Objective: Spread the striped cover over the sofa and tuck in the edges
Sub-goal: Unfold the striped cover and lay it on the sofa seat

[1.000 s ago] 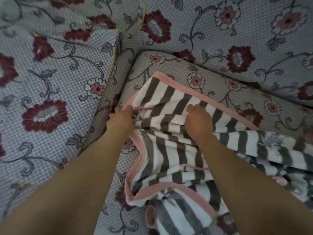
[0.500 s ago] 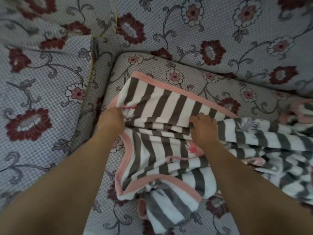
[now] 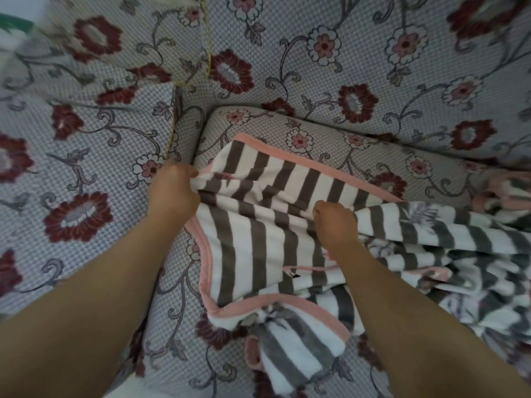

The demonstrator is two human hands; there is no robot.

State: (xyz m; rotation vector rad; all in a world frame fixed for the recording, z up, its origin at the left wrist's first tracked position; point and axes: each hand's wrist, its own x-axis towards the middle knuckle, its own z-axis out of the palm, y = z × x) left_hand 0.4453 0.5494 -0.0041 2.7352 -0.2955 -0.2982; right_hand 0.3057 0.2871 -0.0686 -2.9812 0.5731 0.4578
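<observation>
The striped cover [image 3: 258, 254], grey and white with a pink border, lies bunched on the sofa's seat cushion [image 3: 330, 133], which has a floral print. Its far pink edge runs diagonally across the cushion, short of the backrest. My left hand [image 3: 172, 193] pinches the cover's left corner beside the gap next to the armrest. A fold in the middle of the cover is gripped by my right hand [image 3: 334, 222]. The rest of the cover trails in crumpled folds to the right and toward the front.
The floral armrest [image 3: 71, 173] rises on the left and the backrest [image 3: 373, 53] fills the top. A yellow piped seam [image 3: 208, 53] marks the corner where they meet. A dark gap separates the seat cushion from the armrest.
My hands have moved apart along the cover's fold, the left toward the armrest gap and the right further right. The fold between them is pulled flatter.
</observation>
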